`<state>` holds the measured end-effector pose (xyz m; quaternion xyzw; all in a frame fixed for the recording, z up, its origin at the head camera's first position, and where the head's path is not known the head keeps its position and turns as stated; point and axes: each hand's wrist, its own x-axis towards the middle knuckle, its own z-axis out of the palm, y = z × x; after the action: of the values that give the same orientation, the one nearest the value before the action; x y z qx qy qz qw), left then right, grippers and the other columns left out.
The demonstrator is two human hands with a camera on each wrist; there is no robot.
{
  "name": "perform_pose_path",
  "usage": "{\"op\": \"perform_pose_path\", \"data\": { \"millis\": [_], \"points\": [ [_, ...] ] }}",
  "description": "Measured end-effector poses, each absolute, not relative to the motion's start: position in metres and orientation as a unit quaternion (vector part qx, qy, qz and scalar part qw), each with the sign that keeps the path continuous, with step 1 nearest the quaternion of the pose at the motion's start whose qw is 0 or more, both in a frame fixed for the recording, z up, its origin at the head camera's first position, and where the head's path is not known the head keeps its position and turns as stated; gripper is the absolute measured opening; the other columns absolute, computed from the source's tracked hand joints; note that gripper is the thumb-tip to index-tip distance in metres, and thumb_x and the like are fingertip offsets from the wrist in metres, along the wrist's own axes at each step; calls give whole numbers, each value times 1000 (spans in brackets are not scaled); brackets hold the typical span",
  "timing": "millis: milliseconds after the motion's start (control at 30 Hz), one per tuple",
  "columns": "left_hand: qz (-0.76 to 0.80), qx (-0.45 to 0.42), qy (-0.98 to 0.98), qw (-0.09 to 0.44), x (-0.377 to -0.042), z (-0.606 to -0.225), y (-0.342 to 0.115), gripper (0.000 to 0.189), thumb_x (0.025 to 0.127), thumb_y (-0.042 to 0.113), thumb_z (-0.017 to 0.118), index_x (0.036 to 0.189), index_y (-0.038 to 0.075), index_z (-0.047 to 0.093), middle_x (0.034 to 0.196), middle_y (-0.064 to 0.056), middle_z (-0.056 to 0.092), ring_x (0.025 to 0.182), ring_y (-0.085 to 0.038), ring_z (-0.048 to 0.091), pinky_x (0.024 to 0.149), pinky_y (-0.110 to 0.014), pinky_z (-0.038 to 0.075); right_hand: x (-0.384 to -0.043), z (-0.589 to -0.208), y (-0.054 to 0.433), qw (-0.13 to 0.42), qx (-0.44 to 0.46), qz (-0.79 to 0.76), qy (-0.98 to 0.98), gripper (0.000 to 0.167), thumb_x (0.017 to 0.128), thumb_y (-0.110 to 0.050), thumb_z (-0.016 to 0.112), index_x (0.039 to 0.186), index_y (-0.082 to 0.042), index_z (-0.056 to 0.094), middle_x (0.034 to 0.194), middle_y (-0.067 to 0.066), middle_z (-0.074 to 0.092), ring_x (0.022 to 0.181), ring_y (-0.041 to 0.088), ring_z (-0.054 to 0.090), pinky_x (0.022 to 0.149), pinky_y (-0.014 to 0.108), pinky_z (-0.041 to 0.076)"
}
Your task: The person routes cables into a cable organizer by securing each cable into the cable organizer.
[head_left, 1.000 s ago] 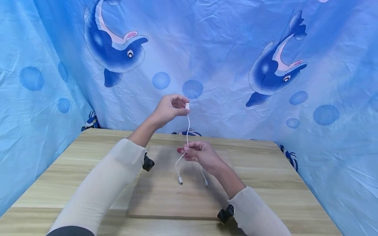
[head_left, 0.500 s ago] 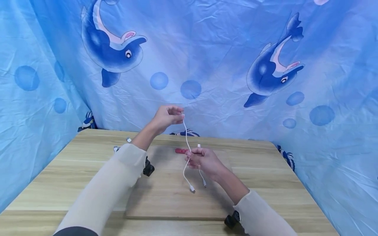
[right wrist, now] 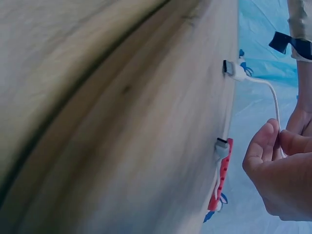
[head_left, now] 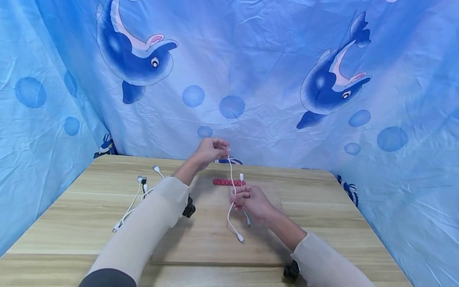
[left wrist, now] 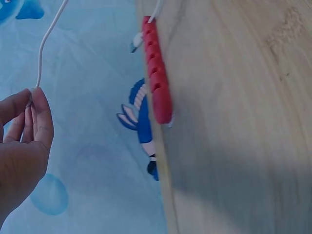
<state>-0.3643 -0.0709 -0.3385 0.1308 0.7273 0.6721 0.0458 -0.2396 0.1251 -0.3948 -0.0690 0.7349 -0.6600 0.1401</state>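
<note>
A white USB cable (head_left: 231, 171) hangs between my two hands. My left hand (head_left: 210, 152), the higher one, pinches its upper plug end between thumb and fingers. Lower and to the right, my right hand (head_left: 252, 202) pinches the cord between thumb and forefinger. Below that grip the loose end dangles over the wooden board, with a small connector (head_left: 241, 238) at its tip. Behind the right hand, a red slotted cable holder (head_left: 223, 182) lies at the board's far edge. A second white cable (left wrist: 154, 12) runs through its end slot, its USB plug (head_left: 242, 176) sticking out beyond.
The wooden board (head_left: 201, 249) lies on a wood-grain table (head_left: 322, 231). Several white cables (head_left: 132, 201) lie loosely to the left, partly behind the left sleeve. A blue dolphin-print curtain (head_left: 265, 79) surrounds the table's back and sides.
My left hand has come down, and the right hand has moved slightly down and right with the cable. The red holder and the loose cables on the left have come out from behind the hands and arm.
</note>
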Motion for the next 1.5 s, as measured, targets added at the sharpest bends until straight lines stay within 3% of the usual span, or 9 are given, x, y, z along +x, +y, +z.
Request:
{"op": "perform_pose_path", "data": {
  "millis": [133, 500, 900, 1067, 1500],
  "points": [
    [666, 132, 733, 51, -366, -348, -67, 28, 92, -7, 71, 120, -6, 67, 108, -18, 65, 108, -43, 67, 84, -34, 60, -238, -398, 128, 130, -55, -655, 742, 17, 98, 7, 60, 113, 14, 56, 89, 14, 70, 74, 15, 67, 71, 28, 58],
    [616, 132, 774, 59, -374, -372, -57, 29, 89, -6, 73, 118, -7, 68, 107, -18, 66, 90, -27, 71, 81, -31, 60, -236, -402, 134, 98, -43, -595, 797, 4, 91, 8, 69, 92, 5, 67, 78, 10, 65, 68, 13, 65, 67, 28, 59],
    [540, 127, 829, 70, -375, -385, -38, 23, 89, 0, 76, 112, -1, 72, 102, -11, 69, 94, -25, 65, 74, -29, 57, -233, -402, 143, 132, -59, -564, 813, 5, 90, 8, 70, 90, 5, 67, 74, 10, 70, 63, 14, 67, 60, 26, 56],
    [505, 134, 849, 76, -375, -391, -33, 24, 88, -2, 74, 111, 0, 72, 101, -9, 69, 94, -23, 64, 77, -30, 56, -232, -404, 147, 138, -84, -558, 814, 7, 88, 10, 70, 88, 4, 67, 72, 10, 70, 59, 14, 64, 55, 23, 51],
    [427, 157, 890, 40, -380, -404, -20, 21, 82, -2, 78, 104, 0, 76, 88, -6, 72, 86, -16, 64, 82, -27, 53, -231, -403, 150, 150, -78, -538, 826, 7, 88, 11, 71, 86, 5, 67, 75, 15, 72, 60, 15, 66, 59, 28, 57]
  ]
}}
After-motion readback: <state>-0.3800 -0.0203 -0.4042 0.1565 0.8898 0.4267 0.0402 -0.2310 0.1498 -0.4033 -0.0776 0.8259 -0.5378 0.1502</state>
